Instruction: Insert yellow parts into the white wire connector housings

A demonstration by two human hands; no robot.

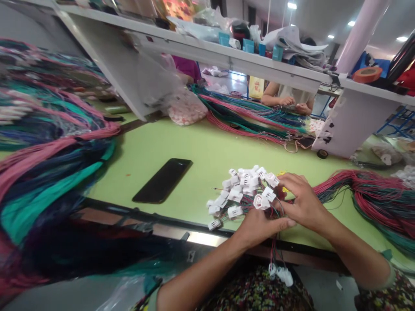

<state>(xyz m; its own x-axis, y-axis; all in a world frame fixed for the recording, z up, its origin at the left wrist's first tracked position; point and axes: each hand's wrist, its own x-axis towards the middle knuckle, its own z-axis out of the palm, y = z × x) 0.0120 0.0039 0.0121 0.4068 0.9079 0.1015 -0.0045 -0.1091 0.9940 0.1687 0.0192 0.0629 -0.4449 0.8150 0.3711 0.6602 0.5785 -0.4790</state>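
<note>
Small, boxy white plastic connectors, one cluster: at the light-green desk's near edge, on thin red, green and black wires. Your left hand: grasping the wires below the connectors. Your right hand: fingers closed on the wires at the cluster's right side. Black rectangular phone, one: flat, towards the near edge, left of the connectors. Pink, navy and green wire bundle: draped over the near edge's left end.
</note>
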